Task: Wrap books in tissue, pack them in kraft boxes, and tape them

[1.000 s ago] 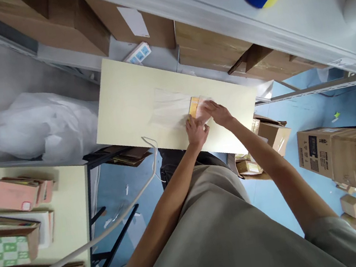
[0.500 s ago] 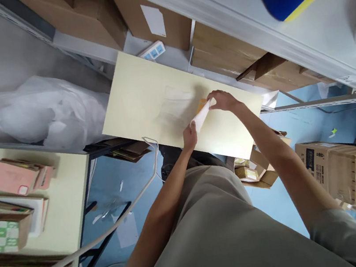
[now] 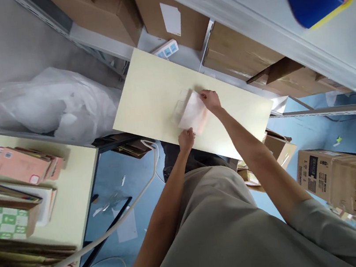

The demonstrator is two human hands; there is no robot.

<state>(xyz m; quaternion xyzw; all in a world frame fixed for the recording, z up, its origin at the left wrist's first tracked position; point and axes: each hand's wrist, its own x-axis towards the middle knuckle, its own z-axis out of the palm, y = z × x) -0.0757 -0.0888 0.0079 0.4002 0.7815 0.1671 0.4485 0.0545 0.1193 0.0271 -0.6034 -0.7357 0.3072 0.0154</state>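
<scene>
The left hand [image 3: 186, 140] is pinching the near edge of a thin white wrapping sheet [image 3: 191, 110] between bent fingers, while the right hand [image 3: 210, 100] is gripping its far edge; the sheet, tinged pink-orange along one side, is lying over the middle of the pale counter [image 3: 144, 89]. Beyond, a power strip [image 3: 168, 49] is resting near a cardboard box [image 3: 169, 18] bearing a white label whose text is not showing legibly. Leftward, pink packets [image 3: 18, 166] are displaying a barcode sticker, beside a green-and-white checked box [image 3: 2, 221]. Rightward, a printed carton [image 3: 321, 179] is showing a dark panel, its lettering too small for reading.
</scene>
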